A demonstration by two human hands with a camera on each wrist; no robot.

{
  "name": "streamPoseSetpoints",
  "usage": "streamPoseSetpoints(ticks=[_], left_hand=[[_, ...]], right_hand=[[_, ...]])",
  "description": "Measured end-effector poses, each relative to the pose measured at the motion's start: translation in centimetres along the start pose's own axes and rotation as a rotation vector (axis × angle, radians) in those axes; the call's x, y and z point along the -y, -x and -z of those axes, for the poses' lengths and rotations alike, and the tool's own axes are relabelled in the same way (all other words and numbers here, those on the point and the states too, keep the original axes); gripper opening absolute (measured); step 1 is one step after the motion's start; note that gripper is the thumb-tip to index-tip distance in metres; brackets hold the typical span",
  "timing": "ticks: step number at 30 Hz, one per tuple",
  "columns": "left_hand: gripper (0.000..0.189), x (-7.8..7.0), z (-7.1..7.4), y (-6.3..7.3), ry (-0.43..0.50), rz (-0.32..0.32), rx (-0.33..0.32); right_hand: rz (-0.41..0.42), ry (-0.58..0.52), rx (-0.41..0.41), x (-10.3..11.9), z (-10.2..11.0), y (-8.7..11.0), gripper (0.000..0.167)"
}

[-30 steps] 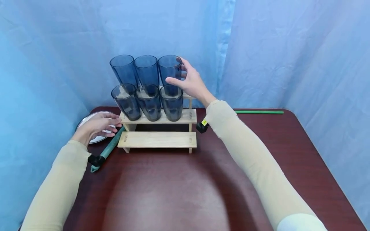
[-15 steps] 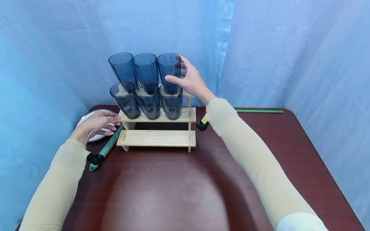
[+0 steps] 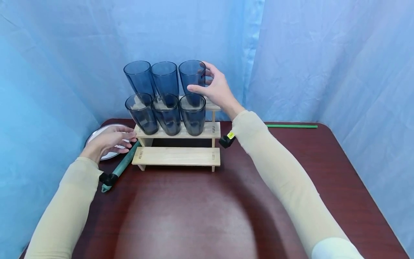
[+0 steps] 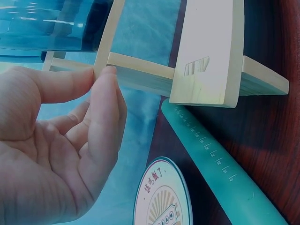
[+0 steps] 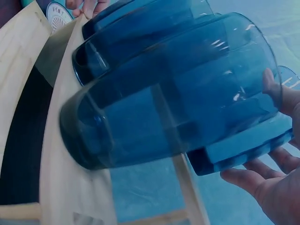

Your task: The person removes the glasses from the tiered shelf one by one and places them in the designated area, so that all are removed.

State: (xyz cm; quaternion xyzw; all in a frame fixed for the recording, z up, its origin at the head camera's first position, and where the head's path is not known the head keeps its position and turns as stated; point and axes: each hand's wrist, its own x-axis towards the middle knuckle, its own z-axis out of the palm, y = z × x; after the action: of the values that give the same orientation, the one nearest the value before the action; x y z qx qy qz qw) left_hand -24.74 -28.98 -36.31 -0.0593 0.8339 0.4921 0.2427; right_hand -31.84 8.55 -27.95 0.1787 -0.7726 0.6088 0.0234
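Note:
A three-tier wooden rack (image 3: 176, 156) bears two rows of blue-tinted glass tumblers. My left hand (image 3: 111, 141) pinches the left end of its middle shelf between thumb and fingers, as the left wrist view shows close up. My right hand (image 3: 216, 88) grips the back row's right-hand tumbler (image 3: 191, 73) from the right, thumb in front and fingers behind. That tumbler is upright, slightly apart from the middle one (image 3: 164, 77). In the right wrist view the front right tumbler (image 5: 154, 103) partly hides it. The front row stands on the middle shelf; the lowest shelf is bare.
A teal rod with printed markings (image 4: 211, 154) lies left of the rack, beside a white plate (image 4: 161, 187) with printed characters. Farther right, a thin green stick (image 3: 291, 126) lies along the table's back edge. Blue curtains (image 3: 291, 61) hang close behind the table.
My right hand and the back right tumbler have shifted slightly right, and a small gap now shows beside the middle tumbler. My left hand keeps its place on the shelf end.

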Motion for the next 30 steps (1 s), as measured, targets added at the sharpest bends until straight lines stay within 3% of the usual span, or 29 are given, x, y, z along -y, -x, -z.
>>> streamPoseSetpoints(ticks=[8, 17, 23, 30], left_hand=[[0.063, 0.0, 0.3, 0.4, -0.004, 0.0, -0.011], [0.064, 0.0, 1.0, 1.2, 0.004, -0.004, -0.023], [0.063, -0.3, 0.7, 1.1, 0.015, -0.008, -0.013], [0.061, -0.4, 0.2, 1.0, 0.012, 0.004, -0.018]], right_hand=[[-0.012, -0.021, -0.03, 1.9, 2.9, 0.8, 0.089], [-0.039, 0.05, -0.087, 2.3, 8.7, 3.3, 0.086], [-0.147, 0.108, -0.09, 1.7, 13.7, 6.4, 0.083], [-0.275, 0.27, -0.106, -0.6, 19.3, 10.0, 0.089]])
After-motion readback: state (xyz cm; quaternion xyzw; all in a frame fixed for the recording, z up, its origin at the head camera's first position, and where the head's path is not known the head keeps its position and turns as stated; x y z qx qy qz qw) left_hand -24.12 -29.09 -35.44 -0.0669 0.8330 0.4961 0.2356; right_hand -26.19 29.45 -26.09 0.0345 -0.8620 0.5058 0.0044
